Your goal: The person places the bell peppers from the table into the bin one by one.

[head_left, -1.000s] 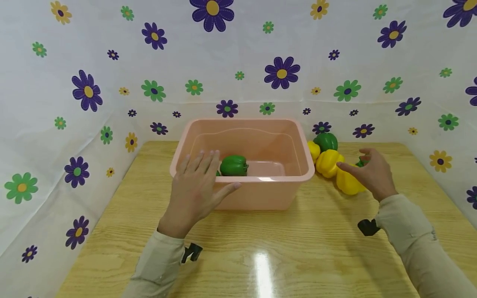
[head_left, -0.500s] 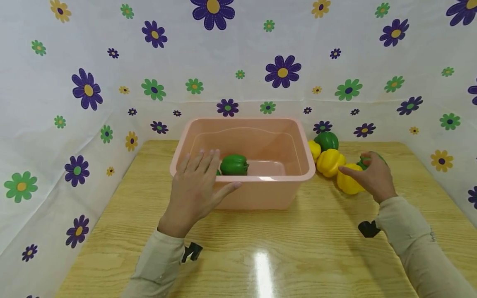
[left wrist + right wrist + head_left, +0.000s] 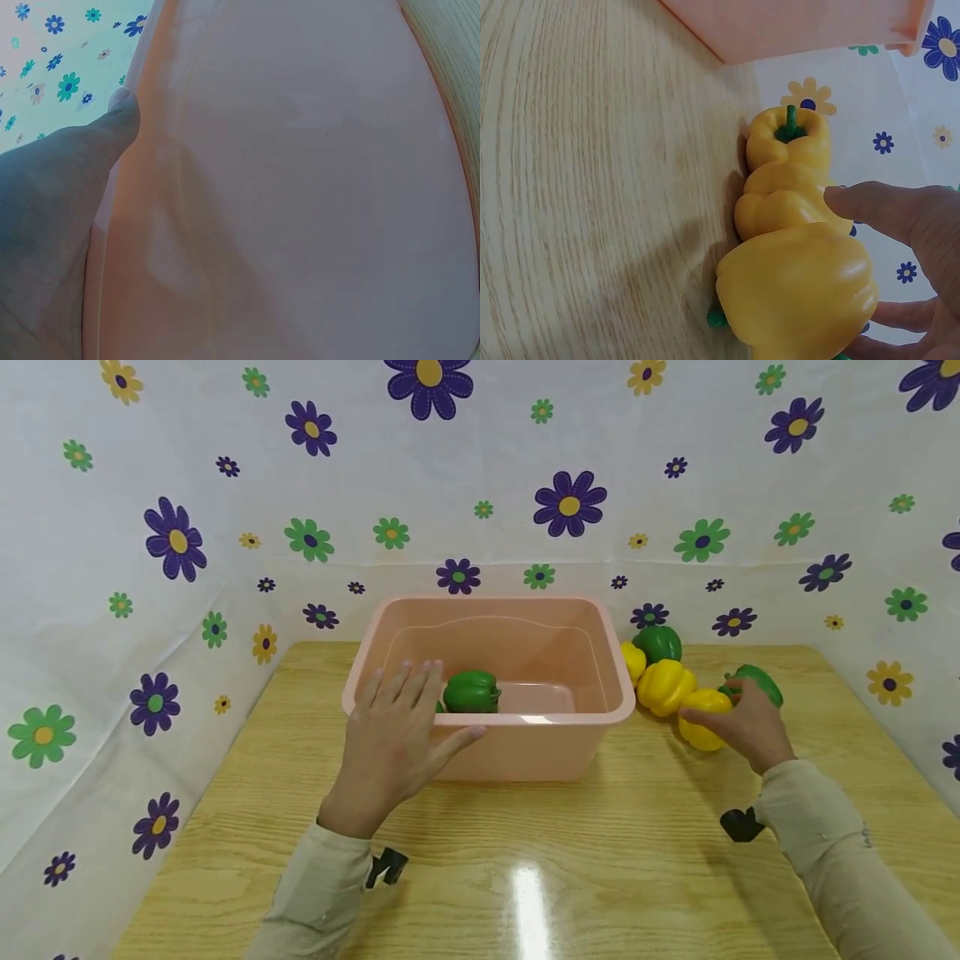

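Observation:
My left hand (image 3: 393,735) lies with straight fingers over the front rim of a pink plastic bin (image 3: 487,752), thumb along the outside. A green bell pepper (image 3: 471,692) lies inside the bin; another green bit is mostly hidden by the fingers. My right hand (image 3: 750,722) hovers around the nearest yellow bell pepper (image 3: 703,727), thumb and fingers spread. In the right wrist view its thumb (image 3: 877,210) stands apart from this pepper (image 3: 799,285), while the other fingertips are hidden behind it. A green bell pepper (image 3: 763,683) shows just behind the right hand.
Beside the bin's right wall sit a second yellow pepper (image 3: 666,688), a third yellow one (image 3: 633,662) and a green pepper (image 3: 657,645). All are on a wood-grain table (image 3: 480,843). A flower-print cloth (image 3: 480,460) walls the back and sides.
My right hand has lowered slightly with its fingers drawing nearer the front yellow pepper, and the green pepper behind it shows more. The left hand has stayed put.

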`<state>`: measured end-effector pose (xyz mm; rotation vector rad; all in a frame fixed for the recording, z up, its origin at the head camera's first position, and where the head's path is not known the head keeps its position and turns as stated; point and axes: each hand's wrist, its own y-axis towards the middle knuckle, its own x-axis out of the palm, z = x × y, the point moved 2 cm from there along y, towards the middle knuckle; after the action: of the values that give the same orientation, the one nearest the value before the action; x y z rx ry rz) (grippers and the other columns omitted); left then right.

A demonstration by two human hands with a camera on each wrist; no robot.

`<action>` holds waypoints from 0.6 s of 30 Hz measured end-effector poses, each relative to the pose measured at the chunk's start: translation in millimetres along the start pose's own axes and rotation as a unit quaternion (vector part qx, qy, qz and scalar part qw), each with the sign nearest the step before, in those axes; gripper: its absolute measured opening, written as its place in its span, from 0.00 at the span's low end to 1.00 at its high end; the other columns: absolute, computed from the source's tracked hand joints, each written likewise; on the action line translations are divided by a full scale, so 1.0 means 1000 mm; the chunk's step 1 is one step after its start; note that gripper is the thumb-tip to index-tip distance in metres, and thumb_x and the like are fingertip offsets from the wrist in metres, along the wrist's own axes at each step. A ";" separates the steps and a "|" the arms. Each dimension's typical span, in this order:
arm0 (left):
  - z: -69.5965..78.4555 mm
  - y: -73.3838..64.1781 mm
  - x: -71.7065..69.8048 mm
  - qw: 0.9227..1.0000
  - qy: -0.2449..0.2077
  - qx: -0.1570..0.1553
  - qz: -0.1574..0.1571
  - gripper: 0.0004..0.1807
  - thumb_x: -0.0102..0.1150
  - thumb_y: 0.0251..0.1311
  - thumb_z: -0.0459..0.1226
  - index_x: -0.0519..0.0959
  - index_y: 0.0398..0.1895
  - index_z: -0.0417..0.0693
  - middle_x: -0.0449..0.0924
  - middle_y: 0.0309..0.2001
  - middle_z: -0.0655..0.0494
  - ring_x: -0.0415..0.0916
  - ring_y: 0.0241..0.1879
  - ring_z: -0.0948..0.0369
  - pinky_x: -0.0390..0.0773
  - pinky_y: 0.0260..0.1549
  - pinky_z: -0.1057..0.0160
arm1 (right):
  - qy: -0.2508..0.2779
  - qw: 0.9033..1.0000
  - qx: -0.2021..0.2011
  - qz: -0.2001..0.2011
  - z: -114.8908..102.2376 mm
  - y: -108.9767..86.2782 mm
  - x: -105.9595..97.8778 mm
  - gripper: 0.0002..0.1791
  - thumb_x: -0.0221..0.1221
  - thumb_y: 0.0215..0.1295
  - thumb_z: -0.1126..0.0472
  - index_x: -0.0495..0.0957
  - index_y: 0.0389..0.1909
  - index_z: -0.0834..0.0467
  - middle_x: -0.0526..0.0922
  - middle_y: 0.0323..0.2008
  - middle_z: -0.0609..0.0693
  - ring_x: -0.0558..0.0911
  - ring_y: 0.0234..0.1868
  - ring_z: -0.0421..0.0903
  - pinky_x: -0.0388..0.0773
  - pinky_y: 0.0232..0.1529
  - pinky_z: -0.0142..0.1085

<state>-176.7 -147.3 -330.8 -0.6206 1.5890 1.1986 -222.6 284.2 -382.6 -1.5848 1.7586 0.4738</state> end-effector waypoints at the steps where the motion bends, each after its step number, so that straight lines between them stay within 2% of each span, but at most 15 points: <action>1: 0.000 0.000 0.000 1.000 -0.001 0.000 -0.001 0.52 0.49 0.63 0.71 0.63 0.76 0.40 0.66 0.73 0.43 0.60 0.74 0.44 0.52 0.73 0.39 | 0.001 1.000 0.001 -0.002 0.001 0.000 0.001 0.59 0.66 0.64 0.39 0.46 0.75 0.75 0.55 0.70 0.79 0.62 0.67 0.73 0.63 0.66 0.65; 9: 0.000 0.000 0.001 1.000 -0.002 0.004 0.007 0.52 0.49 0.63 0.70 0.64 0.76 0.40 0.67 0.72 0.43 0.61 0.73 0.43 0.53 0.72 0.38 | 0.000 1.000 0.013 -0.017 0.006 0.002 0.006 0.60 0.66 0.63 0.39 0.44 0.75 0.75 0.53 0.71 0.79 0.61 0.67 0.74 0.62 0.66 0.67; 18: 0.000 -0.001 0.001 1.000 -0.005 -0.003 -0.004 0.52 0.48 0.64 0.71 0.63 0.76 0.41 0.66 0.73 0.44 0.59 0.74 0.44 0.51 0.73 0.38 | 0.006 1.000 0.018 -0.024 0.012 0.002 0.009 0.62 0.67 0.63 0.39 0.42 0.76 0.75 0.54 0.71 0.78 0.62 0.66 0.73 0.64 0.65 0.66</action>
<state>-176.3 -148.0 -331.8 -0.6234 1.5747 1.1982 -221.4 286.6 -397.6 -1.6040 1.7244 0.4083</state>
